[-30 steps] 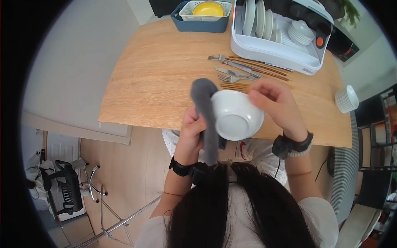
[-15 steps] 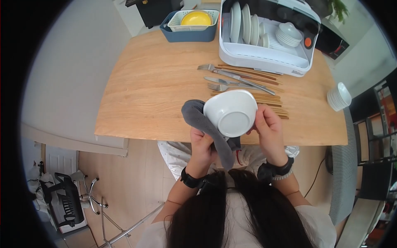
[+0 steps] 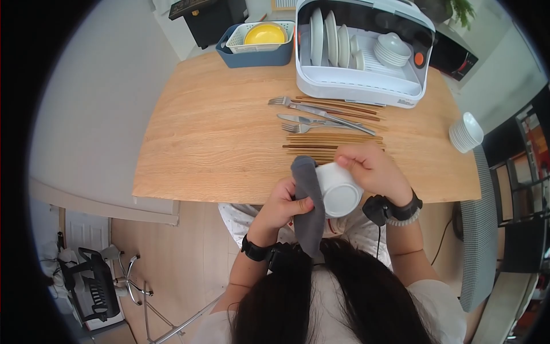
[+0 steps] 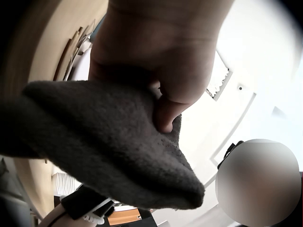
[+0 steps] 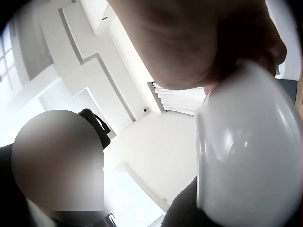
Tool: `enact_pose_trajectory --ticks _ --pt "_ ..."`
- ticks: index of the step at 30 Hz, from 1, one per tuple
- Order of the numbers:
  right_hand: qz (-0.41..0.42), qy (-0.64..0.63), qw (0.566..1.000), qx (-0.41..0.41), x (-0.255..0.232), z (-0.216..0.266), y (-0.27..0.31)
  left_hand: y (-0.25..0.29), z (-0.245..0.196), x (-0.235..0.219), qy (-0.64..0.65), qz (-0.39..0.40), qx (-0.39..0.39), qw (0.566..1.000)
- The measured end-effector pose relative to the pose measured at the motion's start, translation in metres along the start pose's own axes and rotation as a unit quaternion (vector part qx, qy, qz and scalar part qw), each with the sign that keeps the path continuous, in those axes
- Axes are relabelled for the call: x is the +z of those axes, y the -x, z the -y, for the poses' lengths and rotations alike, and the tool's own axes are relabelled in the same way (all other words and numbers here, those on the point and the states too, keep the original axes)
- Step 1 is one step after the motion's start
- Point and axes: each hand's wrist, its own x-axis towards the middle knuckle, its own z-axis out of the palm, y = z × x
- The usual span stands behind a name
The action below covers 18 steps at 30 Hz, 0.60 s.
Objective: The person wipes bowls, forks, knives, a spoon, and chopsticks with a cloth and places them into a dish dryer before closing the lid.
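Hands point(image 3: 281, 206) grip gray cloth point(image 3: 310, 221) (left); white bowl point(image 3: 342, 198) (right)

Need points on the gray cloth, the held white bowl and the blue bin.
Gray cloth point(image 4: 104, 137): left wrist view, middle of its face.
White bowl point(image 3: 341, 197): head view, its base.
Blue bin point(image 3: 260, 59): head view, front wall.

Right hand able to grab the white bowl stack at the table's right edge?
Probably not yet: right hand grips a glossy white bowl, though the way to the white bowl stack looks free.
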Motion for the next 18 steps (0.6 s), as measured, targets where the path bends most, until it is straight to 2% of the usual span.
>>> enact_pose_trajectory --ticks 1,2,4,5,6,7,8,9,10,13,15,16,17,18 --pt "-0.001 0.0 1.0 0.0 0.002 0.001 -0.001 -0.001 -0.002 0.002 0.047 -0.001 -0.053 0.997" --pt "-0.027 0.01 1.0 -0.001 0.005 0.003 -0.002 -0.001 -0.006 0.005 0.046 0.0 -0.053 0.998" --pt "-0.054 0.02 0.998 -0.004 0.012 0.008 -0.004 -0.002 -0.012 0.01 0.091 -0.074 -0.048 0.992" --pt "-0.119 -0.126 0.984 0.037 0.019 0.008 -0.004 -0.002 -0.011 0.009 0.09 -0.073 -0.046 0.992" --pt "-0.181 -0.27 0.943 0.076 0.024 0.008 -0.002 -0.001 -0.008 0.007 0.088 -0.086 0.006 0.992" --pt "-0.181 -0.269 0.943 0.074 0.027 0.004 0.002 -0.002 -0.009 0.007 0.086 -0.099 0.058 0.99" --pt "-0.2 -0.314 0.926 0.061 0.029 -0.001 0.007 -0.003 -0.01 0.009 0.085 -0.098 0.06 0.99" --pt "-0.219 -0.358 0.906 0.047 0.03 -0.003 0.01 -0.006 -0.013 0.013 0.091 -0.133 0.082 0.984" --pt "-0.22 -0.358 0.906 0.046 0.033 -0.001 0.013 -0.007 -0.015 0.016 0.097 -0.167 0.103 0.976" --pt "-0.196 -0.373 0.906 0.038 0.033 0.0 0.018 -0.005 -0.002 0.005 0.087 -0.135 0.099 0.982" --pt "-0.111 -0.358 0.926 0.051 0.02 -0.006 0.024 -0.004 0.002 -0.001 0.089 -0.116 0.091 0.985" --pt "-0.066 -0.35 0.932 0.058 0.014 -0.008 0.026 -0.003 0.001 -0.003 0.069 -0.066 0.061 0.994" --pt "-0.066 -0.349 0.933 0.058 0.01 -0.008 0.026 -0.002 0.0 -0.005 0.048 -0.017 0.032 0.998" --pt "0.004 -0.307 0.949 0.068 0.007 -0.008 0.025 -0.001 -0.001 -0.004 0.048 -0.017 0.032 0.998"
